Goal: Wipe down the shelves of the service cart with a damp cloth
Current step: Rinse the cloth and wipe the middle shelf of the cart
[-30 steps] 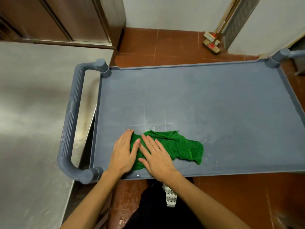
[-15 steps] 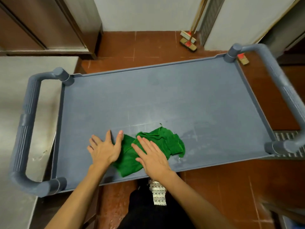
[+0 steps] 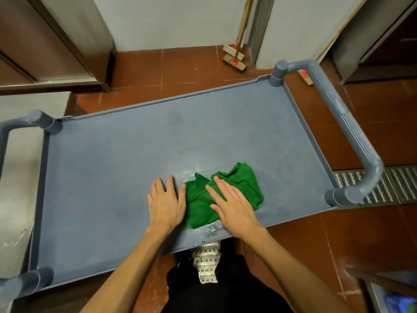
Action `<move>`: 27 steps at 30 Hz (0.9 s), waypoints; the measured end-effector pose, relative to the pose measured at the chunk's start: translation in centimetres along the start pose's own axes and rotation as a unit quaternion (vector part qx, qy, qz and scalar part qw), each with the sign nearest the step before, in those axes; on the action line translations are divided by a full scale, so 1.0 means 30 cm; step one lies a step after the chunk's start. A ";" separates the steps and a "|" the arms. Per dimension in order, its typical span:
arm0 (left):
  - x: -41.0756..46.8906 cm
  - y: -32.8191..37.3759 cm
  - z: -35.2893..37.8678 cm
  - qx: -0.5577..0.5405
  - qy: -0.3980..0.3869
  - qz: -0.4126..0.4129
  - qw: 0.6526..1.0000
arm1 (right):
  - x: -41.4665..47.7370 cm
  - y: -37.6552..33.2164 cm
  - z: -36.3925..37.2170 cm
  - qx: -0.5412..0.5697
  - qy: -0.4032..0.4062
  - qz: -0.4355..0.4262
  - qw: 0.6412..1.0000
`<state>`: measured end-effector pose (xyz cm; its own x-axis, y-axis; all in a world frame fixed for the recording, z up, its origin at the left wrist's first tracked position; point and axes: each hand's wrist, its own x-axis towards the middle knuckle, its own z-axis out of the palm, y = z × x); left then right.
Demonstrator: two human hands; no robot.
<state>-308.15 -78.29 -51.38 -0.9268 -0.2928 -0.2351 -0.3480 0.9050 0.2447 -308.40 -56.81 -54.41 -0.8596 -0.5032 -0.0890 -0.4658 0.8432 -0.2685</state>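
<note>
The grey-blue service cart's top shelf [image 3: 135,159] fills the middle of the head view. A crumpled green cloth [image 3: 239,184] lies on it near the front edge, right of centre. My right hand [image 3: 234,208] presses flat on the cloth's near part, fingers stretched out. My left hand [image 3: 165,202] lies flat on the bare shelf just left of the cloth, with its thumb against the cloth's edge. Wet streaks [image 3: 212,229] shine on the shelf at the front lip beside my right wrist.
The cart's handles stand at the right end [image 3: 352,132] and the left end [image 3: 13,125]. A steel counter [image 3: 15,177] abuts the cart's left. A broom [image 3: 234,57] leans on the far wall. A metal floor grate [image 3: 401,184] runs along the right.
Both hands and the cloth have slid rightward along the shelf, away from the left handle. The cloth has bunched up, and my left hand has come off it onto bare shelf.
</note>
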 end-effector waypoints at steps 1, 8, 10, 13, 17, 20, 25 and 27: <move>0.000 -0.003 0.004 0.010 -0.004 0.001 1.000 | -0.009 0.038 -0.007 -0.004 0.005 0.013 1.000; -0.017 0.003 0.000 0.070 -0.027 0.015 0.997 | -0.057 0.248 -0.069 -0.031 0.031 0.087 0.995; -0.006 0.014 -0.004 0.069 -0.035 0.004 0.997 | -0.066 0.288 -0.079 -0.033 0.035 0.100 0.994; 0.009 0.026 -0.011 0.063 -0.041 -0.007 0.997 | -0.073 0.344 -0.099 -0.047 0.035 0.125 0.990; 0.019 0.030 -0.020 0.056 -0.044 -0.012 0.997 | -0.093 0.447 -0.129 -0.071 0.053 0.184 0.979; 0.018 0.033 -0.026 0.053 -0.042 -0.014 0.998 | -0.091 0.511 -0.152 -0.072 0.059 0.234 0.968; 0.012 0.029 -0.038 0.037 -0.038 -0.007 0.999 | -0.020 0.526 -0.149 -0.030 0.097 0.268 0.958; 0.010 0.024 -0.038 0.037 -0.043 -0.008 0.998 | 0.013 0.535 -0.144 0.003 0.124 0.267 0.956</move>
<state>-308.84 -78.08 -50.19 -0.9047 -0.2831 -0.3184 -0.3485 0.9216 0.1710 -317.12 -42.65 -54.63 -0.9981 0.0594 0.0147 0.0537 0.9655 -0.2547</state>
